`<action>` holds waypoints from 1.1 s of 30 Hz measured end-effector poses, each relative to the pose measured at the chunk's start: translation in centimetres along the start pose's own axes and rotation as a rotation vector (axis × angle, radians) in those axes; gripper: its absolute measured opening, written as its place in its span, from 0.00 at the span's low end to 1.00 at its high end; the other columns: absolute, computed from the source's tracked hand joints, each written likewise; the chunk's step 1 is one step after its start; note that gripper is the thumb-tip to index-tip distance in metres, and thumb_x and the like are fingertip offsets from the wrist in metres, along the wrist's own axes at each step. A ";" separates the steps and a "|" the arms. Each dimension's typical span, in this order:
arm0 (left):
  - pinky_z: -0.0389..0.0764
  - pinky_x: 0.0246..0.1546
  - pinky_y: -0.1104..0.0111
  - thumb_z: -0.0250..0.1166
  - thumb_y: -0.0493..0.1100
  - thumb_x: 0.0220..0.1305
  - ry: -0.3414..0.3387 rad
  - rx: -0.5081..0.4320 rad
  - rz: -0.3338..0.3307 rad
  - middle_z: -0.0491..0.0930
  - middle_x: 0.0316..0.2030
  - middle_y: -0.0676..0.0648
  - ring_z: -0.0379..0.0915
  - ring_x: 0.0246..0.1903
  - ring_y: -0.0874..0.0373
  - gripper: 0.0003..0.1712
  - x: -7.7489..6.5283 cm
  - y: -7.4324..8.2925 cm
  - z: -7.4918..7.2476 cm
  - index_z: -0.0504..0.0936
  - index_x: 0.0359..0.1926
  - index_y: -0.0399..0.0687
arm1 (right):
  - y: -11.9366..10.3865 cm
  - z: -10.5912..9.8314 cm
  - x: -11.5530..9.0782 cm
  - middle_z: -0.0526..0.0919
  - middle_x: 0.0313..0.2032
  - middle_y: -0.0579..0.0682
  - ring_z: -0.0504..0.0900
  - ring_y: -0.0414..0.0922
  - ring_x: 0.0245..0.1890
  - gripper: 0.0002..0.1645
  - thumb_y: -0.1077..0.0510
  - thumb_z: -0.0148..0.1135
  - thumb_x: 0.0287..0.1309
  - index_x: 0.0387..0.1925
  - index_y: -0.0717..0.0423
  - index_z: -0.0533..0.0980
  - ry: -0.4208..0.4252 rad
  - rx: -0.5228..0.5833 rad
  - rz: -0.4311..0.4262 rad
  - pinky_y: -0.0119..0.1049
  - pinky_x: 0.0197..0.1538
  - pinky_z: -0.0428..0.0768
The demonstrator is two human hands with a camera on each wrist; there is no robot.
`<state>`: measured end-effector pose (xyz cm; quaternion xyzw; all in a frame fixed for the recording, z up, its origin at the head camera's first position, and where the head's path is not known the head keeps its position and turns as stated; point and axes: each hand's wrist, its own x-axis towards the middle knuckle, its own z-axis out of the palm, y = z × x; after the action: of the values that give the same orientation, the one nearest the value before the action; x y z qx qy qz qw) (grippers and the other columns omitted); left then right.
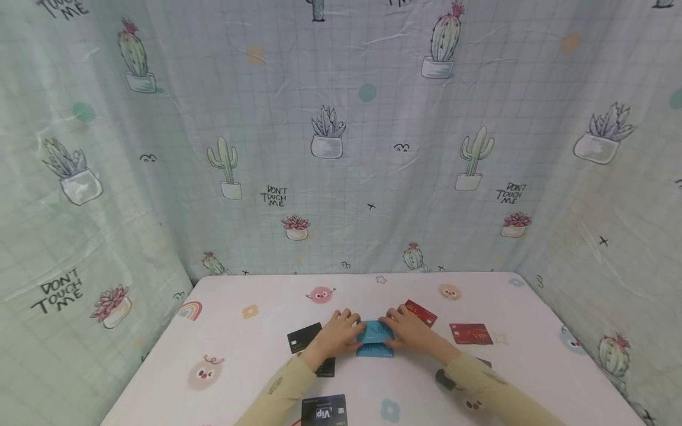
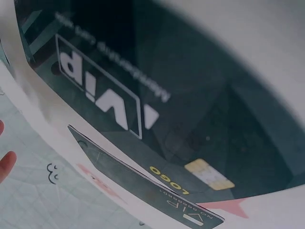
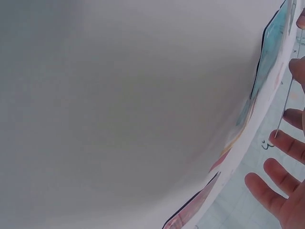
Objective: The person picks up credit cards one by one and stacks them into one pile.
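A light-blue card (image 1: 375,331) is pinched at its left end by my left hand (image 1: 337,332) and at its right end by my right hand (image 1: 409,329). Just in front of it, a second blue card (image 1: 375,351) lies on the table, partly covered in the head view. From the right wrist, the held card (image 3: 288,98) shows edge-on as a thin line between the fingers of my right hand (image 3: 281,186), apart from the blue card (image 3: 268,62) on the tabletop. Only fingertips of my left hand (image 2: 5,160) enter the left wrist view.
Black cards (image 1: 305,337) lie left of my left hand, one partly behind the wrist. A dark Vip card (image 1: 324,411) is at the front. Red cards (image 1: 471,334) lie at right. A dark card (image 1: 444,380) is partly under my right forearm. A cactus-print curtain (image 1: 341,189) surrounds the table.
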<state>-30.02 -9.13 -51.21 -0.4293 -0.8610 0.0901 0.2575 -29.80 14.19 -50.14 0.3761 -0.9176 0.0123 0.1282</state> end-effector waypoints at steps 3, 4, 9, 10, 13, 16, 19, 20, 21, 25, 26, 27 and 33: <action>0.71 0.39 0.65 0.59 0.61 0.53 -0.034 -0.001 -0.008 0.74 0.43 0.53 0.66 0.40 0.59 0.24 -0.1 0.3 -0.3 0.73 0.48 0.58 | 0.0 0.0 -0.2 0.73 0.41 0.46 0.65 0.41 0.38 0.30 0.40 0.59 0.49 0.51 0.50 0.71 -0.007 -0.001 -0.001 0.33 0.41 0.71; 0.71 0.40 0.65 0.58 0.61 0.54 -0.045 -0.004 -0.010 0.74 0.44 0.53 0.66 0.40 0.59 0.24 -0.1 0.4 -0.4 0.73 0.49 0.58 | -0.1 0.0 -0.3 0.73 0.41 0.46 0.65 0.41 0.38 0.30 0.40 0.59 0.49 0.51 0.50 0.71 -0.008 -0.004 -0.001 0.33 0.41 0.71; 0.71 0.41 0.64 0.59 0.61 0.53 -0.057 -0.012 -0.001 0.74 0.44 0.53 0.66 0.41 0.58 0.24 -0.2 0.6 -0.9 0.73 0.49 0.58 | -0.1 0.0 -0.7 0.73 0.42 0.46 0.64 0.41 0.38 0.31 0.40 0.60 0.48 0.52 0.50 0.70 0.001 0.003 -0.020 0.32 0.40 0.70; 0.71 0.41 0.64 0.58 0.61 0.53 -0.059 -0.009 0.001 0.75 0.44 0.53 0.66 0.41 0.58 0.24 -0.3 0.6 -0.9 0.73 0.49 0.58 | -0.1 -0.1 -0.7 0.73 0.42 0.46 0.64 0.41 0.39 0.31 0.41 0.60 0.48 0.52 0.50 0.70 0.004 0.002 -0.027 0.32 0.40 0.70; 0.71 0.42 0.64 0.58 0.62 0.53 -0.067 -0.007 0.005 0.75 0.44 0.54 0.66 0.42 0.58 0.24 -0.3 0.6 -0.8 0.73 0.49 0.59 | -0.1 -0.1 -0.9 0.73 0.43 0.46 0.65 0.41 0.40 0.31 0.41 0.60 0.48 0.53 0.49 0.69 0.004 0.003 -0.032 0.32 0.42 0.71; 0.71 0.42 0.64 0.58 0.62 0.53 -0.064 -0.015 0.016 0.75 0.44 0.54 0.66 0.42 0.58 0.24 -0.4 0.6 -0.8 0.73 0.48 0.59 | -0.2 -0.1 -1.2 0.73 0.44 0.46 0.66 0.42 0.41 0.31 0.41 0.60 0.48 0.53 0.49 0.69 -0.010 0.021 -0.027 0.33 0.42 0.73; 0.71 0.42 0.64 0.58 0.62 0.53 -0.062 -0.018 0.027 0.75 0.44 0.54 0.66 0.42 0.58 0.24 -0.5 0.7 -1.0 0.73 0.48 0.59 | -0.3 -0.2 -1.4 0.73 0.45 0.46 0.67 0.43 0.43 0.32 0.42 0.61 0.48 0.54 0.49 0.68 -0.028 0.054 -0.020 0.34 0.42 0.75; 0.71 0.42 0.64 0.58 0.62 0.53 -0.062 -0.021 0.031 0.75 0.43 0.54 0.66 0.42 0.58 0.24 -0.5 0.7 -1.1 0.74 0.48 0.59 | -0.3 -0.2 -1.5 0.73 0.45 0.47 0.67 0.43 0.43 0.32 0.43 0.61 0.48 0.55 0.50 0.68 -0.033 0.071 -0.019 0.35 0.43 0.75; 0.71 0.42 0.64 0.58 0.62 0.53 -0.062 -0.021 0.034 0.76 0.44 0.53 0.66 0.42 0.58 0.24 -0.5 0.7 -1.2 0.74 0.48 0.59 | -0.3 -0.3 -1.6 0.73 0.46 0.47 0.67 0.44 0.44 0.32 0.44 0.61 0.48 0.55 0.50 0.68 -0.039 0.086 -0.017 0.35 0.43 0.76; 0.71 0.42 0.64 0.59 0.62 0.53 -0.067 -0.024 0.038 0.76 0.44 0.53 0.67 0.42 0.58 0.24 -0.6 0.8 -1.4 0.74 0.48 0.59 | -0.4 -0.4 -1.8 0.72 0.48 0.48 0.67 0.44 0.46 0.33 0.45 0.61 0.49 0.56 0.51 0.67 -0.059 0.125 -0.010 0.36 0.44 0.76; 0.71 0.42 0.64 0.59 0.62 0.52 -0.065 -0.025 0.039 0.76 0.44 0.53 0.67 0.42 0.58 0.23 -0.6 0.8 -1.4 0.74 0.48 0.59 | -0.4 -0.5 -1.8 0.72 0.48 0.48 0.67 0.44 0.46 0.33 0.45 0.62 0.49 0.56 0.51 0.67 -0.059 0.131 -0.010 0.36 0.44 0.76; 0.72 0.42 0.64 0.59 0.61 0.52 -0.065 -0.028 0.040 0.76 0.44 0.53 0.67 0.42 0.58 0.23 -0.6 0.8 -1.4 0.74 0.48 0.58 | -0.4 -0.5 -1.9 0.71 0.49 0.48 0.67 0.44 0.46 0.33 0.45 0.61 0.49 0.57 0.51 0.67 -0.062 0.135 -0.009 0.36 0.44 0.75; 0.71 0.41 0.64 0.60 0.61 0.52 -0.060 -0.036 0.048 0.76 0.43 0.54 0.67 0.41 0.59 0.23 -0.7 0.9 -1.1 0.74 0.47 0.59 | -0.5 -0.5 -2.2 0.71 0.51 0.50 0.68 0.47 0.48 0.33 0.47 0.61 0.49 0.57 0.51 0.66 -0.077 0.174 -0.004 0.40 0.46 0.76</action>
<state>-28.44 -9.21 -50.84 -0.4516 -0.8592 0.0937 0.2215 -27.88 15.41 -50.26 0.3879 -0.9165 0.0771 0.0596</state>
